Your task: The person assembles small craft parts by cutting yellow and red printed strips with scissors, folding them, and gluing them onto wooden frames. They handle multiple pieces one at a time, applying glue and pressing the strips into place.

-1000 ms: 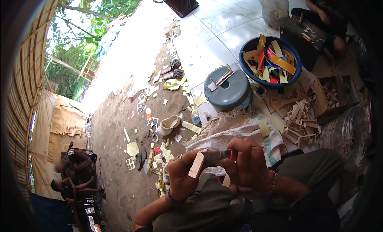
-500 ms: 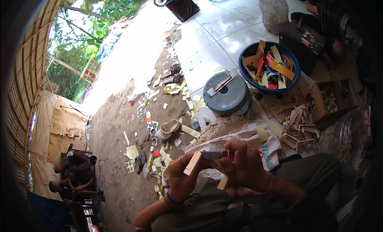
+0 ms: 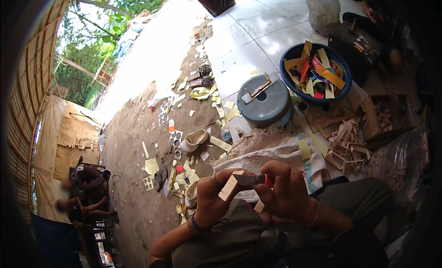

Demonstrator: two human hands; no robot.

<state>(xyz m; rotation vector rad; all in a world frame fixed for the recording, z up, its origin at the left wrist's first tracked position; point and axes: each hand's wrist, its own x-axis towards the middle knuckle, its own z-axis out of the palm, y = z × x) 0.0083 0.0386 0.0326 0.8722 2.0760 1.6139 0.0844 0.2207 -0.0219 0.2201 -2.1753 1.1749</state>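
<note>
My left hand [image 3: 208,201] is closed around a small pale wooden piece [image 3: 228,188], its flat end tilted up. In my right hand [image 3: 287,192] is a knife [image 3: 250,179] with a broad grey blade and a bit of red handle between the fingers. The blade lies against the upper end of the wooden piece, pointing toward my left hand. Another bit of pale wood [image 3: 258,206] shows below my right fingers; what supports it is hidden. Both hands are above my lap, in front of a whitish cloth sack [image 3: 294,150].
Ahead stands a grey-blue upturned tub [image 3: 260,109] with wooden strips on it. A blue basin [image 3: 346,83] holds colourful offcuts. Small wooden frames [image 3: 345,139] pile beside a wooden box [image 3: 372,123]. Scraps and a clog [image 3: 194,140] litter the ground; people sit far left and upper right.
The view has shifted slightly. The knife blade now lies flatter across the wooden piece's end, and less of the lower pale wood shows. Both hands keep their hold.
</note>
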